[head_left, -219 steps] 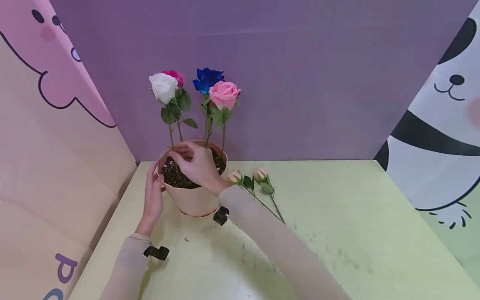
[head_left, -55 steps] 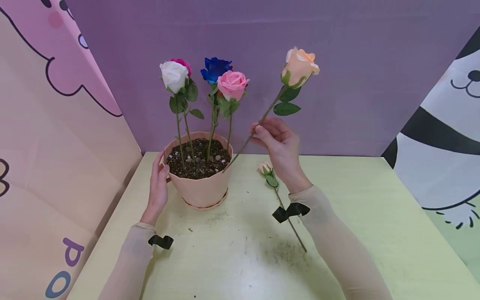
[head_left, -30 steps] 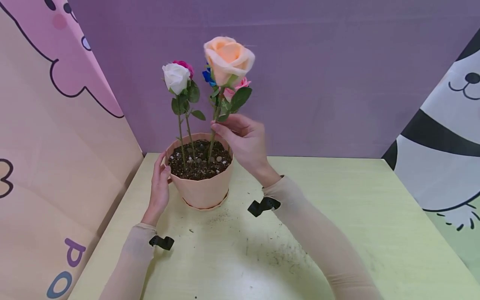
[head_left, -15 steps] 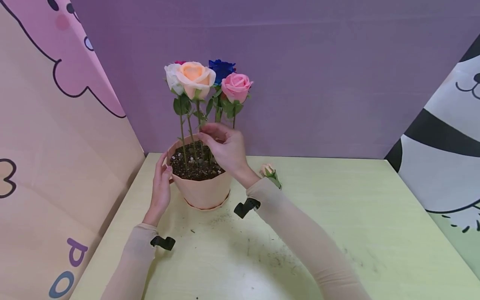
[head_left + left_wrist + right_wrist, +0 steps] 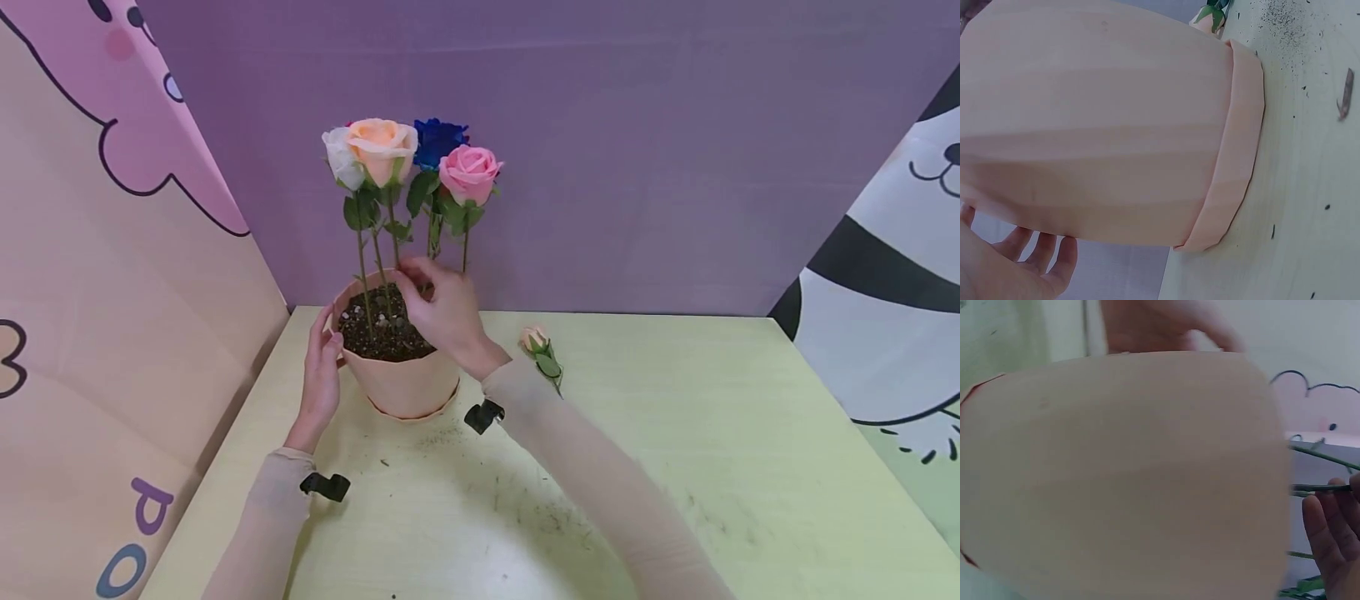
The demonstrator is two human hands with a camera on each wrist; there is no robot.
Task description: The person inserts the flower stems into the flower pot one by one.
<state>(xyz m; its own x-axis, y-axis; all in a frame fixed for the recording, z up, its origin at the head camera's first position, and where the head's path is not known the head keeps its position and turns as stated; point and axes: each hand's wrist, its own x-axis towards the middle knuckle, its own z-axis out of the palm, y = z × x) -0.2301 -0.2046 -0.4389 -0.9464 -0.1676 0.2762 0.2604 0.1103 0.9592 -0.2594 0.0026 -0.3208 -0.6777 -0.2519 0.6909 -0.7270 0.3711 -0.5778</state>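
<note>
My right hand (image 5: 444,312) pinches the stem of a peach rose (image 5: 382,148) above the pot, its bloom overlapping a white rose (image 5: 341,158). In the right wrist view, fingers (image 5: 1329,534) and thumb meet at a green stem (image 5: 1319,488). My left hand (image 5: 321,383) rests against the left side of the pale pink flower pot (image 5: 405,385); in the left wrist view its fingertips (image 5: 1067,253) touch the outer wall. Dark soil (image 5: 367,325) fills the pot. The lower end of the peach rose's stem is hidden behind my right hand.
A blue rose (image 5: 437,143) and a pink rose (image 5: 470,173) stand in the pot's right half. Another peach rose (image 5: 535,339) lies on the table (image 5: 720,400), right of the pot, partly under my right forearm. Soil crumbs (image 5: 551,517) are scattered in front.
My right hand took one peach rose from the table, carried it left over the pot, and lowered it among the other stems. My left hand has stayed at the pot's side.
</note>
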